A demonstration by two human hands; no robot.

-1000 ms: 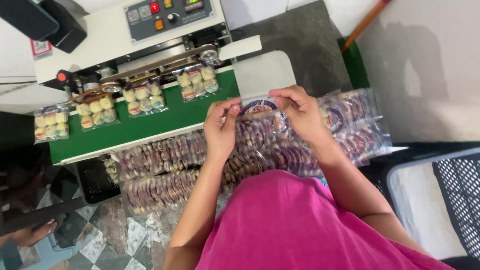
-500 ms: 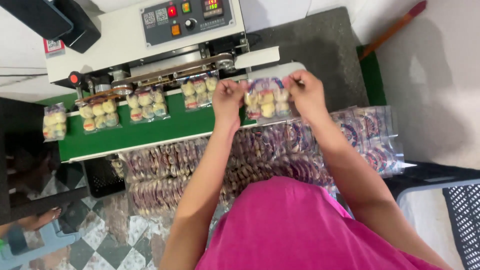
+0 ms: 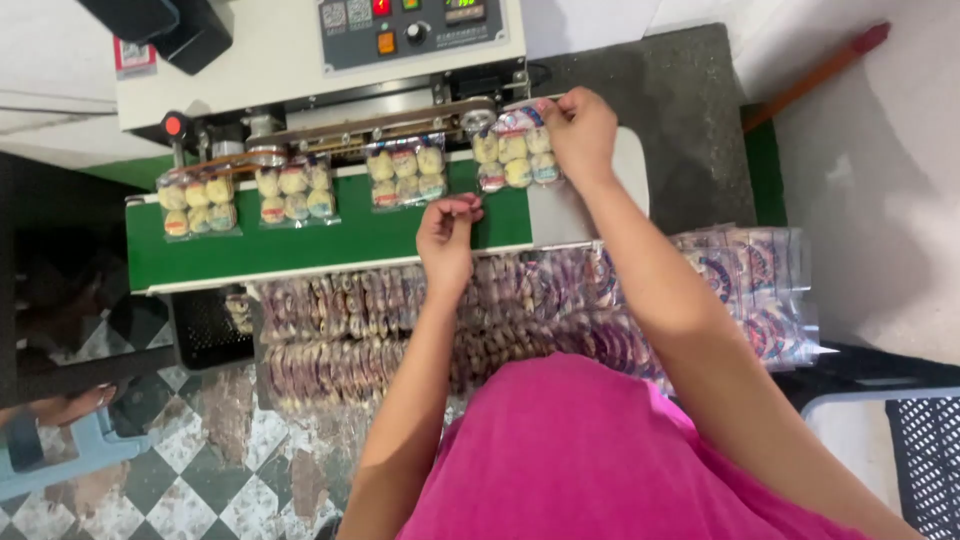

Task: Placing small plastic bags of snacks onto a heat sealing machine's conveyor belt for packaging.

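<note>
Right hand [image 3: 583, 135] extended, fingers pinched; left hand [image 3: 447, 232] loosely curled, nearer body.

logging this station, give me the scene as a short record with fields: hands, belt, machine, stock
right hand: right hand holds the top of a clear bag of small round sweets at the sealer inlet
left hand: left hand empty, fingers curled, over the belt edge
belt: green belt carries three more bags in a row
stock: rows of unsealed bags stacked below the belt
</note>
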